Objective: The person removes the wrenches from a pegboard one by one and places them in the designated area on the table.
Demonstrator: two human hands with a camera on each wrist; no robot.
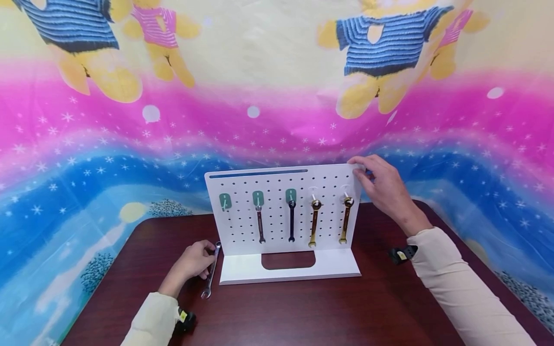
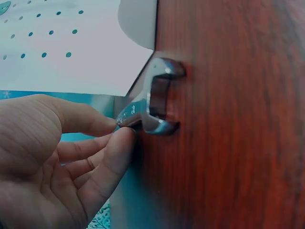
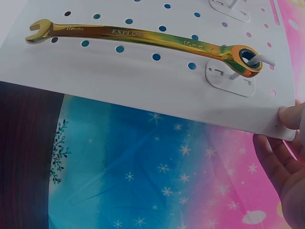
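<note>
Beside the left end of a white pegboard stand (image 1: 238,235), my left hand (image 1: 195,261) pinches a silver combination wrench (image 1: 210,278) between thumb and fingers. Its open end (image 2: 157,95) points away from the fingertips in the left wrist view, close over the table. My right hand (image 1: 385,187) grips the board's upper right corner, thumb on the front face and fingers behind. Two gold wrenches (image 1: 313,223) hang at the board's right side; one gold wrench (image 3: 143,37) shows large in the right wrist view. A dark wrench (image 1: 292,222) and a reddish-brown wrench (image 1: 260,226) hang further left.
A green-backed hook (image 1: 225,202) sits at the board's left side. The stand's white base (image 1: 246,274) has a cut-out in its middle. Under it is a dark red-brown table (image 1: 311,312), with a printed cloth backdrop (image 1: 268,129) close behind.
</note>
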